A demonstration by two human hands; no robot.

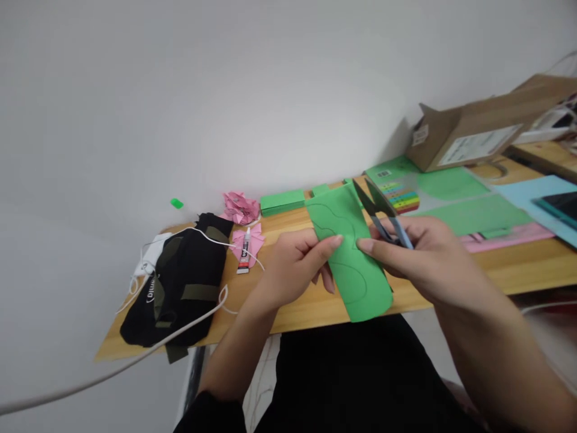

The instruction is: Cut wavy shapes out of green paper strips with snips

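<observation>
A strip of green paper (360, 279) with curved pencil lines hangs tilted above the table's front edge. My left hand (300, 264) is closed on its left side, thumb on top and fingers behind. In my right hand (419, 249) is a pair of scissors (380, 201), its blades spread apart and pointing up and away, beside the paper's upper right edge. The right thumb and fingers also touch the paper's right side. The scissor handles are partly hidden by that hand.
On the wooden table (288, 307) lie a black bag (192, 288), a glue tube (244, 252), crumpled pink paper (241, 207) and a green paper stack (283, 202). A cardboard box (478, 123) stands at the back right, near green sheets (451, 183). A white cable (148, 352) crosses the left.
</observation>
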